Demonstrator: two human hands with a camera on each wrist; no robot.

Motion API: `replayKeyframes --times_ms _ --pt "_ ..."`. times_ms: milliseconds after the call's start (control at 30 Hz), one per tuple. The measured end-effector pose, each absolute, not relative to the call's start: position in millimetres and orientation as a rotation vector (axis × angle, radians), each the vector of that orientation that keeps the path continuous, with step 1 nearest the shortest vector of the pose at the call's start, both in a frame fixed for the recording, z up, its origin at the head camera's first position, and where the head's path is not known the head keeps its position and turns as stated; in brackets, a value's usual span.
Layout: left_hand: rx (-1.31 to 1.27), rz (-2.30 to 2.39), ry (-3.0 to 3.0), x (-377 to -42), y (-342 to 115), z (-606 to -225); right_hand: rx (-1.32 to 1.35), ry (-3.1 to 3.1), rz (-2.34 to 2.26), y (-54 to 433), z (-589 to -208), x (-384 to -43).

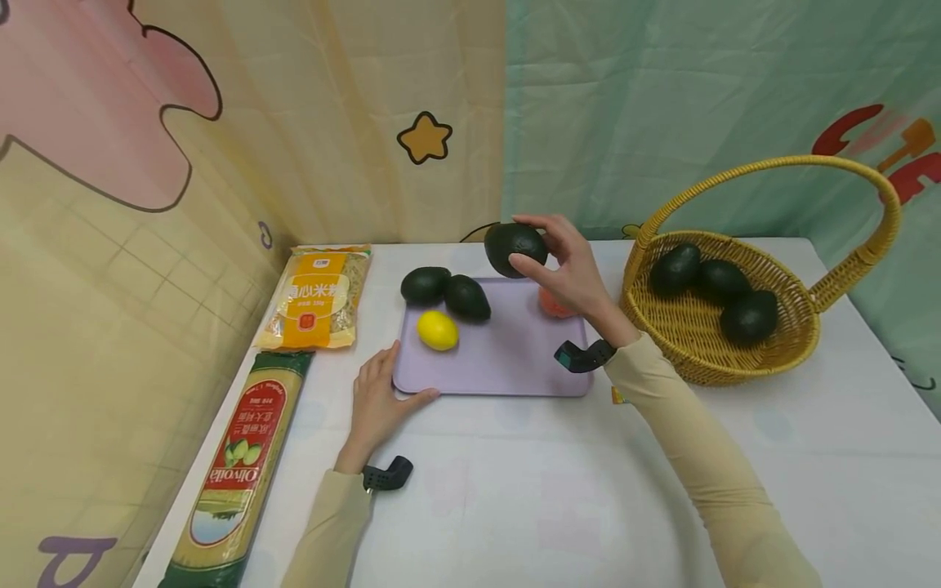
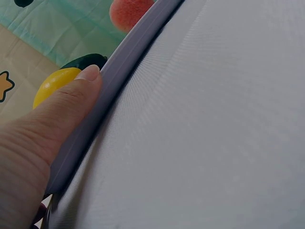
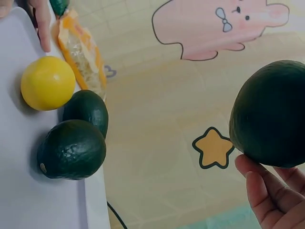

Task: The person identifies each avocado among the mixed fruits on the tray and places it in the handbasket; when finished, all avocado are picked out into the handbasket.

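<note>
My right hand (image 1: 562, 265) holds a dark green avocado (image 1: 515, 249) between thumb and fingers, raised over the back edge of a lilac tray (image 1: 507, 371). In the right wrist view the same avocado (image 3: 271, 114) sits at the fingertips. At the tray's front left corner, my left hand (image 1: 378, 404) rests with the fingers along the side and the thumb (image 2: 78, 98) straight against the front rim. Two avocados (image 1: 467, 298) lie at the tray's back left, with a yellow lemon (image 1: 438, 331) in front. Partly hidden behind the right hand is a peach (image 1: 553, 305).
To the right stands a yellow wicker basket (image 1: 691, 359) with a tall handle and three avocados (image 1: 750, 317) inside. On the left lie an orange-labelled bag of pasta (image 1: 316, 298) and a long pack of spaghetti (image 1: 238, 469). A patterned curtain (image 1: 588, 122) hangs behind the white table (image 1: 507, 498).
</note>
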State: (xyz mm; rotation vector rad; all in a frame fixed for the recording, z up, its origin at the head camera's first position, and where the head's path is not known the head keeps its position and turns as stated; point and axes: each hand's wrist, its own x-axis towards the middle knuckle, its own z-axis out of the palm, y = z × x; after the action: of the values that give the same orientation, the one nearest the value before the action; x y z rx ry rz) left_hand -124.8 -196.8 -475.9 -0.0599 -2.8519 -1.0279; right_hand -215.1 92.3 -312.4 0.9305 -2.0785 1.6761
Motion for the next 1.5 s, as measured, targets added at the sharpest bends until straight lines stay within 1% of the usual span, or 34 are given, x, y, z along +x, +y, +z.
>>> replayKeyframes --times_ms 300,467,700,1033,1233,1500 --pt "-0.057 -1.036 -2.852 -125.6 -197.0 -476.8 0.931 -2.051 1.668 101.2 -314.4 -210.5" --pt "-0.062 -1.029 -2.850 -126.1 -196.9 -477.3 0.916 -1.995 1.706 110.8 -321.8 -213.2" --pt "-0.056 -1.027 -2.855 -126.1 -196.7 -476.2 0.872 -1.917 1.716 123.4 -312.8 -202.1" --pt "-0.048 -1.019 -2.857 -125.4 -196.6 -475.9 0.810 -1.738 1.841 156.2 -328.4 -211.6" --pt "-0.061 -1.019 -2.857 -126.0 -196.6 -476.7 0.772 -1.620 1.942 173.1 -329.3 -205.5" --pt "-0.059 -1.021 -2.856 -125.1 -196.8 -475.2 0.702 -1.508 1.911 194.2 -328.9 -198.7"
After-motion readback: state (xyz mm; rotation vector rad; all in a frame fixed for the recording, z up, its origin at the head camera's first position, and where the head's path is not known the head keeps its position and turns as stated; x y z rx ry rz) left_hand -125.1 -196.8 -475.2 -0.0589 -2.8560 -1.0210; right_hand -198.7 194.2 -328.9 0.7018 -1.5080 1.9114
